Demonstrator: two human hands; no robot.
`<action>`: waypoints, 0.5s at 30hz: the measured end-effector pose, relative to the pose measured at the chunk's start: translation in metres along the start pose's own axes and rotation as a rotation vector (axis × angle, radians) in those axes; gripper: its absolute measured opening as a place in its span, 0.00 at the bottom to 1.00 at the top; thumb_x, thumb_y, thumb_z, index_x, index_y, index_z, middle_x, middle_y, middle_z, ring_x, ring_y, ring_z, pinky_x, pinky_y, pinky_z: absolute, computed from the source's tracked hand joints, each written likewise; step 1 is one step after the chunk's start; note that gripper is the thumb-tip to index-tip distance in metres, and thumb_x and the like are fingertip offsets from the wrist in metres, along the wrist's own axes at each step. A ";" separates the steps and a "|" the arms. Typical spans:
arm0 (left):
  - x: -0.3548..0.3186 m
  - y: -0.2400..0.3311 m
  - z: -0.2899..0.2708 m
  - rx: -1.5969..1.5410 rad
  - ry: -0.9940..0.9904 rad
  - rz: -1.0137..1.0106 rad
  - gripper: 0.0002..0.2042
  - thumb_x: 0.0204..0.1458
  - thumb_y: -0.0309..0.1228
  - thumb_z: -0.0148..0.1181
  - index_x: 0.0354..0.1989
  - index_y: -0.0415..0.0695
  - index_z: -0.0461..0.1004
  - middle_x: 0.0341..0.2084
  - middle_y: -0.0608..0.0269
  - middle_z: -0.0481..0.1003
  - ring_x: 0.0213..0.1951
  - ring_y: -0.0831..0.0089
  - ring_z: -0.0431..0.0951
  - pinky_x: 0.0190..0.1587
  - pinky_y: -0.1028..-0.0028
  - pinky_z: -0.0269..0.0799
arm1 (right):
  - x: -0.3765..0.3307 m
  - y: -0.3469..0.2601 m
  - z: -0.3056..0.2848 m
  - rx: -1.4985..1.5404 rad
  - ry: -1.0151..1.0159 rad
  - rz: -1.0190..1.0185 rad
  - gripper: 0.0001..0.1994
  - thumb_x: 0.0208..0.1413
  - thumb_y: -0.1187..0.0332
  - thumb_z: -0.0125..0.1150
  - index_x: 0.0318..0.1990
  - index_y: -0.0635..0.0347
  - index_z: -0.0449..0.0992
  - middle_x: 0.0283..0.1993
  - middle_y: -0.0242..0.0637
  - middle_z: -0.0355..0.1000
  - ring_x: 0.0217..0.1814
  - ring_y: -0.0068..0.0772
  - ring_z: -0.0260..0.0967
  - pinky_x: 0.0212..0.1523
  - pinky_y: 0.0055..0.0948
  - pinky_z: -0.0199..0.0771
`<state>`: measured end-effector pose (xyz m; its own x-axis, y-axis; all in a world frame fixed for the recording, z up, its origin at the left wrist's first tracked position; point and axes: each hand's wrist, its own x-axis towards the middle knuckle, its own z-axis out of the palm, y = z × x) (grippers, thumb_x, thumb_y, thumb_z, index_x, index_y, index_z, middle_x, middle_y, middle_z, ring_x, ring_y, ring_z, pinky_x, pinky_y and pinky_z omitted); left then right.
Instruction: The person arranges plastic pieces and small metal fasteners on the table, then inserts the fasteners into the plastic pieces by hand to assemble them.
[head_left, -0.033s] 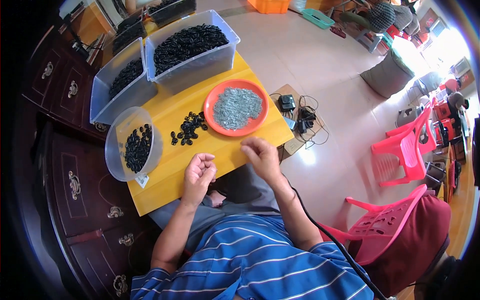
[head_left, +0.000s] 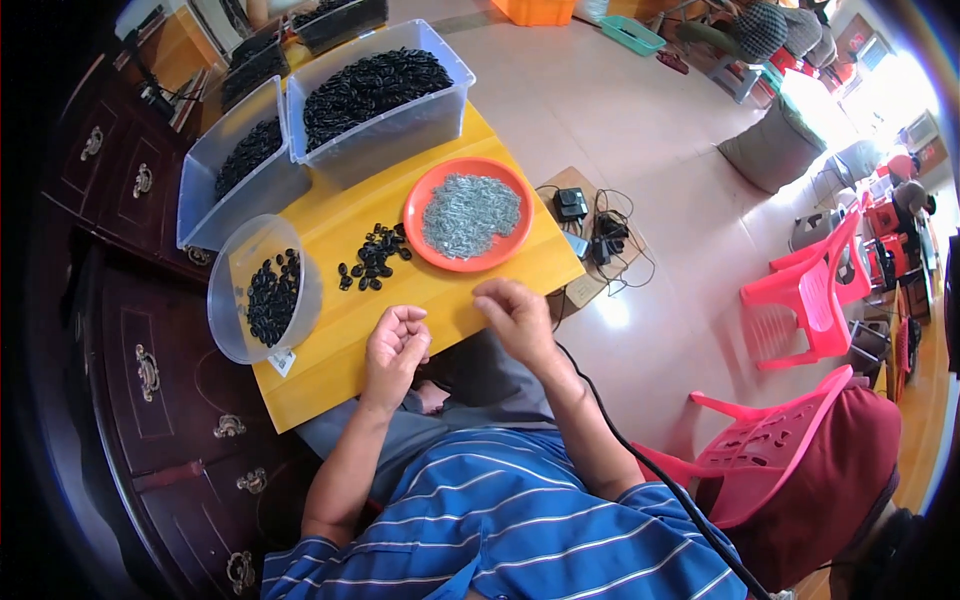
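Note:
My left hand (head_left: 396, 345) is closed above the near edge of the yellow table (head_left: 350, 385), its fingers curled in to the thumb. Whatever it may hold is hidden. My right hand (head_left: 515, 315) hovers just below the orange-red plate (head_left: 418, 250), fingers bent toward the thumb; anything between them is too small to see. Small silvery metal pieces (head_left: 470, 215) are heaped on that plate. Left of it lies a loose pile of shiny black oval pieces (head_left: 375, 258). More black pieces (head_left: 272, 300) fill part of a round clear tub (head_left: 312, 305) at the table's left edge.
Two clear bins (head_left: 385, 135) (head_left: 215, 215) of black pieces stand at the table's back. A dark drawer cabinet (head_left: 150, 370) borders the left. Adapters and cables (head_left: 605, 240) sit on a low box to the right, with pink chairs (head_left: 815, 300) beyond. A black cable (head_left: 660, 475) runs past my right arm.
My right hand has shifted slightly left, toward the left hand. The whole view has moved a few pixels; otherwise things lie as before.

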<state>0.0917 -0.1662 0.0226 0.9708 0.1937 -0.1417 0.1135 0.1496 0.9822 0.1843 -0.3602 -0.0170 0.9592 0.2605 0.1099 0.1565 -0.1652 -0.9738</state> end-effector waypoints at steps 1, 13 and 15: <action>0.000 -0.001 0.002 -0.002 -0.010 -0.004 0.10 0.61 0.21 0.57 0.50 0.41 0.69 0.31 0.71 0.71 0.28 0.87 0.70 0.33 0.84 0.69 | -0.005 0.000 0.005 0.047 -0.036 0.009 0.06 0.57 0.72 0.67 0.41 0.61 0.82 0.32 0.36 0.78 0.29 0.24 0.73 0.33 0.28 0.74; 0.003 -0.006 -0.013 0.067 0.046 0.075 0.07 0.60 0.19 0.57 0.42 0.44 0.68 0.31 0.72 0.72 0.28 0.88 0.70 0.32 0.85 0.67 | -0.009 -0.018 0.032 0.102 -0.238 -0.123 0.07 0.60 0.73 0.64 0.44 0.62 0.82 0.35 0.36 0.75 0.32 0.24 0.71 0.34 0.26 0.73; 0.003 -0.007 -0.017 0.073 0.056 0.093 0.07 0.60 0.19 0.57 0.42 0.44 0.68 0.31 0.72 0.72 0.28 0.88 0.69 0.32 0.86 0.67 | -0.006 -0.020 0.036 0.058 -0.267 -0.183 0.07 0.59 0.73 0.64 0.44 0.61 0.82 0.36 0.38 0.76 0.34 0.30 0.73 0.37 0.29 0.74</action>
<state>0.0905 -0.1502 0.0136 0.9646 0.2579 -0.0546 0.0408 0.0584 0.9975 0.1673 -0.3240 -0.0055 0.8197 0.5220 0.2357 0.2996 -0.0401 -0.9532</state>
